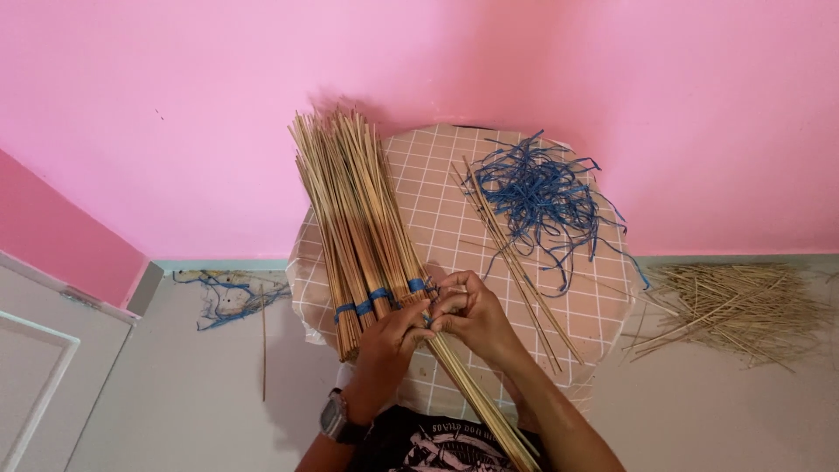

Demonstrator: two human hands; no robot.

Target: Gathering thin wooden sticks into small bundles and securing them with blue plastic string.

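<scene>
Three small bundles of thin sticks (350, 218) already wear blue string ties (371, 300) and lie at 10 o'clock on the checked surface (437, 210). A fourth is being tied. The left hand (391, 336) and right hand (468, 316) meet, fingers pinched tight on the string. Loose blue strings (537, 197) wait at 1 o'clock.

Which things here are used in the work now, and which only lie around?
In use:
- left hand and right hand, fingers at a blue tie
- bundled sticks
- table

Lying about:
- blue string pile
- loose sticks on the table
- stick heap on the floor
- string scraps on the floor
</scene>
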